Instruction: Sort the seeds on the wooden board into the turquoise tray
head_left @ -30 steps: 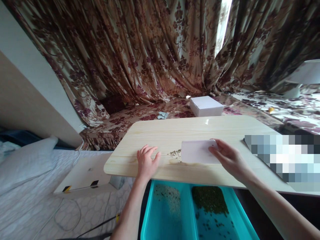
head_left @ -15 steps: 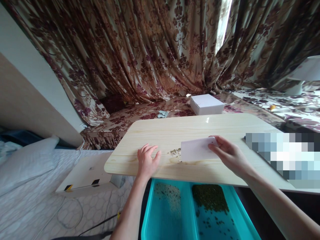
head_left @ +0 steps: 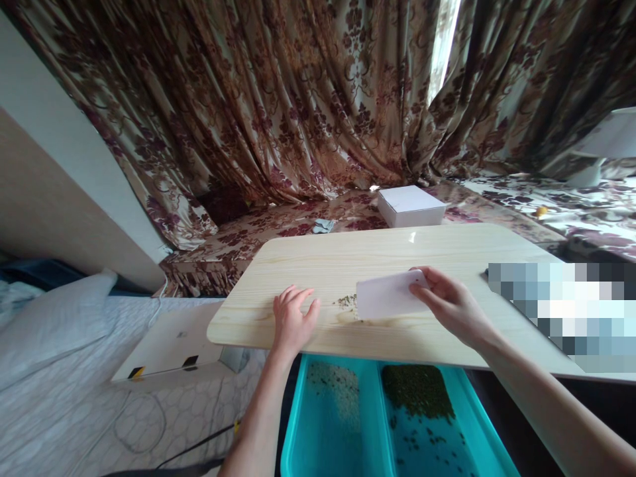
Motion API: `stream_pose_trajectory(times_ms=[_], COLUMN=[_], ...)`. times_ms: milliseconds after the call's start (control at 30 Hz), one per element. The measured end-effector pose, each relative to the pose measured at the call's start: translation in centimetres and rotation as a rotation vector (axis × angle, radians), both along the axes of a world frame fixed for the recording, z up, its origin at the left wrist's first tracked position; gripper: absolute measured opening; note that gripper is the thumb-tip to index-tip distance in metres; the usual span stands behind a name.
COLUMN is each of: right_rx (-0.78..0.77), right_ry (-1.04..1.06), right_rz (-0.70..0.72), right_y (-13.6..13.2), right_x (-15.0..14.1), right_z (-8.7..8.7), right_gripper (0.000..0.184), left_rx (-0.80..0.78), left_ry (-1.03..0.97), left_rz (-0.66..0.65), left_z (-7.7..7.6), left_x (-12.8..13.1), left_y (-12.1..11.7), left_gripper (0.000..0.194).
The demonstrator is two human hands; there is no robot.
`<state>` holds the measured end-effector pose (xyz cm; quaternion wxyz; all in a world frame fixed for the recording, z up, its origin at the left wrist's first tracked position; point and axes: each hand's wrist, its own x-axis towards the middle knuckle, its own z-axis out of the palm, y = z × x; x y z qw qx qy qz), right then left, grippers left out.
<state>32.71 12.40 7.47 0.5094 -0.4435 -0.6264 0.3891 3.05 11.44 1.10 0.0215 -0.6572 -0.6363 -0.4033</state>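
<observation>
My right hand [head_left: 446, 301] grips the right end of a thin white card [head_left: 385, 299], tilted over the pale wooden table [head_left: 298, 255]. At the card's left edge lies a small scatter of dark and light grains [head_left: 346, 303], partly hidden by it. Fingers spread, my left hand [head_left: 293, 315] rests on the tabletop left of the grains and holds nothing. Below the table's near edge sits a turquoise tray [head_left: 370, 424] with two compartments. Pale grains with dark specks [head_left: 340, 391] are in its left one, a dark green-brown heap [head_left: 420, 391] in the right.
A white box [head_left: 411, 207] and a light blue cloth [head_left: 324, 226] lie on a flowered surface behind the table. Left of the table, a white flat case [head_left: 169, 344] rests on the bed. A lamp [head_left: 606, 136] stands far right, near a pixelated area.
My right hand has shifted the card slightly left, closer over the grains. My left hand stays where it was.
</observation>
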Motion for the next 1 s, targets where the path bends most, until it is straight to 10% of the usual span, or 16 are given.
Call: stream_pose_trajectory(times_ms=[667,1000], right_rx=[-0.149,-0.291], right_ry=[-0.027,-0.114], right_rz=[0.1,0.218], right_y=[3.8,5.9], right_x=[-1.5,-1.7], right_z=[-0.4,-1.0], right_gripper=[0.017,0.039], left_rx=[0.031,0.04], left_ry=[0.007,0.014], left_rz=[-0.019,-0.034], left_z=[-0.4,-0.6], left_x=[-0.2,-0.5], left_y=[0.3,0.5], left_gripper=[0.022,0.024])
